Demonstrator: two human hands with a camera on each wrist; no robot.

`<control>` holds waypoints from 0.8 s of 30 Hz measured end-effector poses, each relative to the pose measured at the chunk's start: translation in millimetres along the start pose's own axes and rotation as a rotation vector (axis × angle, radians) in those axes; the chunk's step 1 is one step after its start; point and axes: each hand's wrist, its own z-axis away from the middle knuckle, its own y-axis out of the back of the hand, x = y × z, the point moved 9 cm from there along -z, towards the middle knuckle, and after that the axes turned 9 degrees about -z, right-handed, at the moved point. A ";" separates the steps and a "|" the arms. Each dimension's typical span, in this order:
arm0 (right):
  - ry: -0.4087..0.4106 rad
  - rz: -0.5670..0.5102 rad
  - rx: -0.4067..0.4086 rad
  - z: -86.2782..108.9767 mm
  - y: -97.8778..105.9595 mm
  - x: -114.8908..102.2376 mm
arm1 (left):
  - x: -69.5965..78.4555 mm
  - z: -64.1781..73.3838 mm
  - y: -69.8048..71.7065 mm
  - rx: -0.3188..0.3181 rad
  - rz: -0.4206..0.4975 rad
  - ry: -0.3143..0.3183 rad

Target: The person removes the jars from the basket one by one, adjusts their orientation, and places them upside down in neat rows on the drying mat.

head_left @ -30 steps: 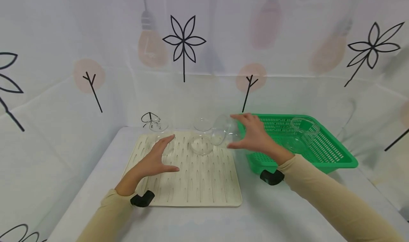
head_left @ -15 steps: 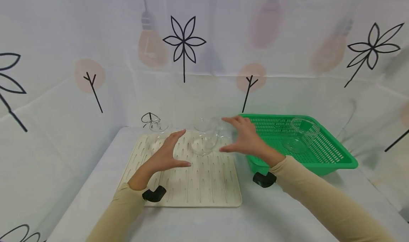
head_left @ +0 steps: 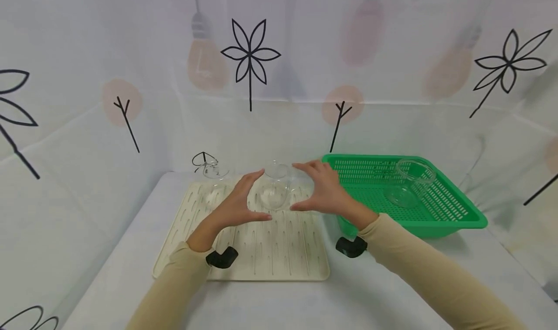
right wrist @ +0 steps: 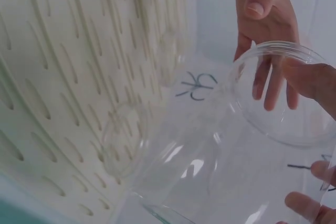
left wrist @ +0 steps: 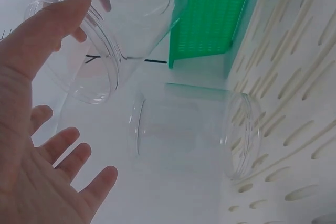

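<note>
A clear jar (left wrist: pixel 139 22) with a ridged rim tilts above the mat, its mouth toward my left hand. My right hand (head_left: pixel 326 189) grips it, thumb at the rim in the right wrist view. Across from it my left hand (head_left: pixel 237 205) has fingers spread and thumb apart; in the left wrist view the thumb overlaps the jar's rim. Behind the hands, one clear jar (left wrist: pixel 191 135) stands at the mat's middle back. Another jar (head_left: pixel 215 192) stands farther left, partly hidden by my left hand. Both stand on the ribbed cream mat (head_left: pixel 270 252).
A green perforated basket (head_left: pixel 453 223) is right of the mat, with another clear jar (head_left: pixel 407 187) inside it. A white patterned cloth (head_left: pixel 283 78) hangs behind. White covering lies under everything, reaching the table's near side.
My right hand has moved left with the jar, away from the basket to over the mat's back. My left hand has moved right and slightly up, toward the jar. The standing jars stay put.
</note>
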 end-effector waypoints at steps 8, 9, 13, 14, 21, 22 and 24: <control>0.012 0.016 -0.006 1.2 -5.5 -4.1 | 9.1 -7.4 -4.0 0.003 0.040 -0.052; 0.019 0.016 -0.006 1.3 -6.4 -5.1 | 10.2 -8.2 -4.5 0.005 0.045 -0.063; 0.045 0.018 -0.010 1.3 -10.1 -10.0 | 14.5 -10.4 -5.6 0.009 0.060 -0.111; 0.052 0.019 -0.010 1.4 -10.6 -11.2 | 16.2 -10.9 -5.5 0.011 0.067 -0.127; 0.054 0.031 -0.007 1.7 -10.8 -14.9 | 23.5 -13.1 -1.7 0.038 0.116 -0.172; 0.052 0.034 -0.009 1.9 -10.7 -15.2 | 23.5 -13.2 -1.2 0.039 0.126 -0.166; 0.045 0.033 -0.018 2.2 -10.6 -15.1 | 23.5 -12.9 -0.5 0.042 0.143 -0.153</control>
